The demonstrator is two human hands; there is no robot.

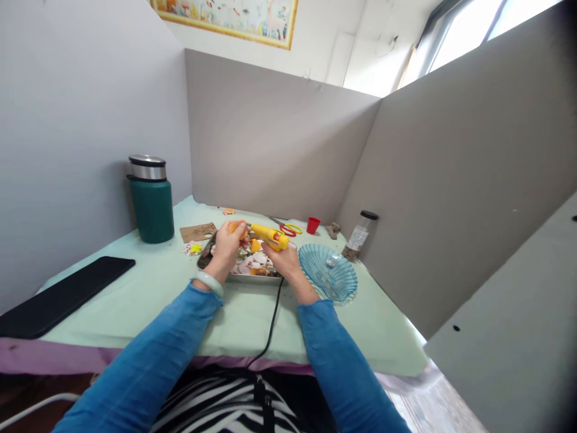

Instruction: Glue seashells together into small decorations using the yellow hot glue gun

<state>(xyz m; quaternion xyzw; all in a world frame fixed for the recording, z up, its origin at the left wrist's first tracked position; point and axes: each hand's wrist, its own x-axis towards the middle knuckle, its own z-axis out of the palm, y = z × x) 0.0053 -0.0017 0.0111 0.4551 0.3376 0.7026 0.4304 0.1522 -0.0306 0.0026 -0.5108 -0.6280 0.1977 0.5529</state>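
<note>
My right hand [283, 260] is wrapped round a yellow glue gun [270, 236], whose nozzle points left. A black cord [274, 319] runs down from it over the table's front edge. In my left hand [226, 248], a small orange piece [235, 227], perhaps a shell, is pinched right by the nozzle tip. Whether the tip touches it I cannot tell. Below both hands lies a metal tray [255, 279] of mixed shells [252, 262], partly hidden by the hands.
A blue shell-shaped glass dish [345, 279] stands right of the tray. Behind are scissors [293, 229], a red cup [313, 225] and a jar [359, 236] by the right partition. On the left are a green bottle [153, 207], cardboard [195, 233] and a black mat [67, 294].
</note>
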